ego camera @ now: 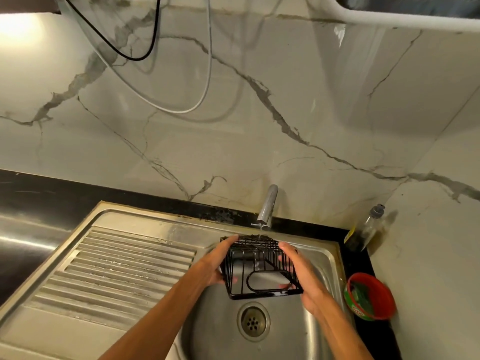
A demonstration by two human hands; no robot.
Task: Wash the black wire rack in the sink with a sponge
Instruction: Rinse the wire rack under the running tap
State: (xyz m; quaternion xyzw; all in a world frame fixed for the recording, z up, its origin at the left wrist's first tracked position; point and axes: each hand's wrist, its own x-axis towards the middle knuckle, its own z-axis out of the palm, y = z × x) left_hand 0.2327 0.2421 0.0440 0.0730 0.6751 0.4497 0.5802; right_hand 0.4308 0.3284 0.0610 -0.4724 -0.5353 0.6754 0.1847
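Black wire rack (pixel 255 244): held in the air over the sink basin (pixel 323 258), directly below and just in front of the tap (pixel 267 207). It sits tilted, with its gridded face up toward the spout and its open, rounded-frame side turned toward the camera.

Left hand (pixel 220 263): on the rack's side left of the tap line, fingers curled round the wires, fingertips reaching the top edge. Firm hold.

Right hand (pixel 306 279): on the opposite side, fingers wrapped in through the wires, palm against the outer face. Also holding; nothing else is in either hand.

Tap: chrome spout, angled down. A thin stream appears to fall from it onto the rack's upper grid, though it is faint and hard to confirm.

Drain (pixel 253 320): in the basin floor, below the tap and nearer the camera than the rack.

Ribbed drainboard (pixel 117 268): left of the tap, part of the same steel unit.

Clear bottle with grey cap (pixel 367 228): right of the tap, in the wall corner on the black counter (pixel 39 193).

Red tub (pixel 371 297): right of the tap and nearer the camera than the bottle, with something green inside.

Marbled wall (pixel 259 139): behind the tap. A black cable (pixel 153 45) and a white cable (pixel 207 81) loop high above it.
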